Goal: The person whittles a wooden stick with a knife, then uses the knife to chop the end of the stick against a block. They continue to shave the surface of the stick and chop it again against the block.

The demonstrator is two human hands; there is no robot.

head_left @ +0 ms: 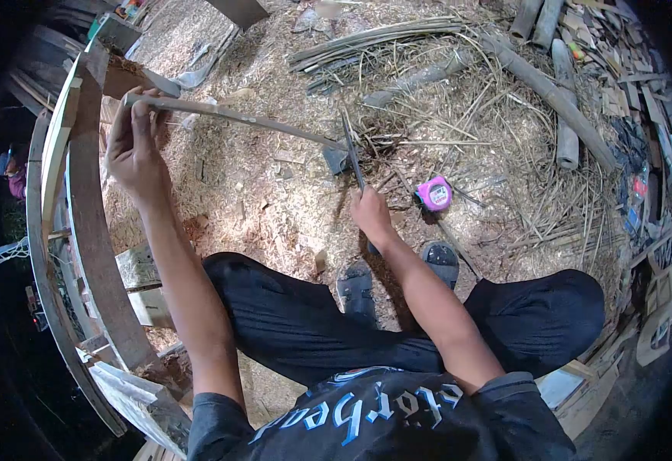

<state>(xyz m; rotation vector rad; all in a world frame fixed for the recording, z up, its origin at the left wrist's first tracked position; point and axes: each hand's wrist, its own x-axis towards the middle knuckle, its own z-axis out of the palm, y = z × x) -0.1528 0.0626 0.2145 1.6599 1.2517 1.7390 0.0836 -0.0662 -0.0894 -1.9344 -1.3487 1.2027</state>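
My left hand [138, 146], raised at the left, is closed around the upper end of a long, thin bamboo stick [251, 119]. The stick slants down to the right, its far end at a small dark block [337, 160] on the ground. My right hand [370, 213] grips a long-bladed knife [352, 150], its handle hidden in the fist. The blade points away from me and overlaps the stick's far end in this view. Just right of the knife, a pink tape measure [434, 194] lies on the shavings.
Wood shavings [274, 207] cover the ground around my sandals [357, 286]. Split bamboo strips [374, 42] and thick bamboo poles [547, 96] lie ahead and to the right. A wooden frame [90, 207] stands close on my left. Wood offcuts [620, 100] are heaped at the far right.
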